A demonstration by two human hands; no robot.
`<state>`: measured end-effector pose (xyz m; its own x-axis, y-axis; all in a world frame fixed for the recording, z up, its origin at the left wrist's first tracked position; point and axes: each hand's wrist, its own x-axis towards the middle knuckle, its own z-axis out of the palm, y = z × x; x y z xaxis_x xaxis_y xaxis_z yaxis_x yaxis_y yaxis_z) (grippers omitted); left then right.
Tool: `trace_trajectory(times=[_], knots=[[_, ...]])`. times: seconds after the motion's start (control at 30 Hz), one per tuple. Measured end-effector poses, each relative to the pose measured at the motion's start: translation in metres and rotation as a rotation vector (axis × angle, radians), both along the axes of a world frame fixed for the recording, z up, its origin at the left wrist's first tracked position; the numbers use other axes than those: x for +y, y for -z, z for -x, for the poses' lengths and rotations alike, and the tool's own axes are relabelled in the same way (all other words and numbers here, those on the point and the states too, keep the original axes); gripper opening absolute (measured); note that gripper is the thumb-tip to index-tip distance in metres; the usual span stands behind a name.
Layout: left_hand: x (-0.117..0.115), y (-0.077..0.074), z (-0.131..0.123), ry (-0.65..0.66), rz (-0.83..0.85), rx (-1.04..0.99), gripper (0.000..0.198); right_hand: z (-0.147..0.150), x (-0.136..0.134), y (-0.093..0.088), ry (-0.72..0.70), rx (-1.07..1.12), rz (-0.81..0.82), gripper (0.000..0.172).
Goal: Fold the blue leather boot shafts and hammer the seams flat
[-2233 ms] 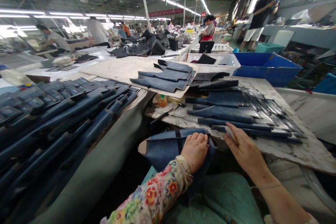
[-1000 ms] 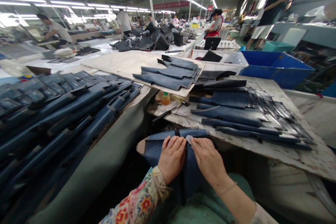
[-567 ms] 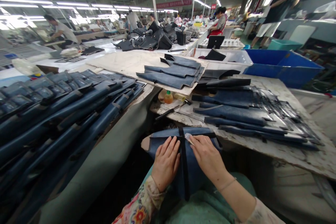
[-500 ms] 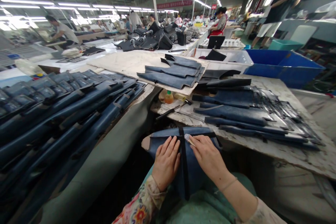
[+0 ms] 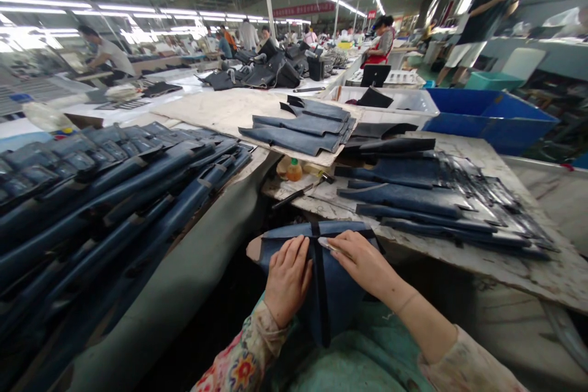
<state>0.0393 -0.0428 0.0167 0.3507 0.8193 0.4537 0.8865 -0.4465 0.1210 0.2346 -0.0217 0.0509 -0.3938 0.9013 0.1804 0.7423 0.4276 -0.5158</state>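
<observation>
A dark blue leather piece (image 5: 337, 294) lies over my lap, with a black strip (image 5: 320, 294) running down its middle. My left hand (image 5: 287, 278) rests flat on the piece just left of the strip, fingers stretched out. My right hand (image 5: 362, 263) presses on the piece right of the strip, and its fingers pinch a small pale tool (image 5: 327, 244) near the strip's top. The piece's upper edge reaches the worktable's front edge.
Cut blue pieces and black strips (image 5: 413, 196) cover the worktable (image 5: 528, 263) ahead. Rows of blue pieces (image 5: 114, 196) fill the surface at left. A small orange-capped bottle (image 5: 294, 169) and a brush (image 5: 298, 191) lie near the table edge. A blue bin (image 5: 487, 119) stands at right. Other workers stand far off.
My right hand came back from the table's strips to the piece on my lap. A black strip now lies down the piece's middle, and both hands press beside it.
</observation>
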Motion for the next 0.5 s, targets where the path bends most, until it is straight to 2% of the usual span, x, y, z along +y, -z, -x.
trace_trajectory(times=[0.2,0.5], knots=[[0.0057,-0.0061,-0.0015,-0.026,0.045,0.002,0.038,-0.0012,-0.0014,-0.0007,-0.005,0.013,0.011,0.028],[-0.0008,0.0009,0.0052,0.016,0.046,-0.034,0.037,-0.0016,-0.0020,0.0009,0.016,0.025,0.061,0.028]])
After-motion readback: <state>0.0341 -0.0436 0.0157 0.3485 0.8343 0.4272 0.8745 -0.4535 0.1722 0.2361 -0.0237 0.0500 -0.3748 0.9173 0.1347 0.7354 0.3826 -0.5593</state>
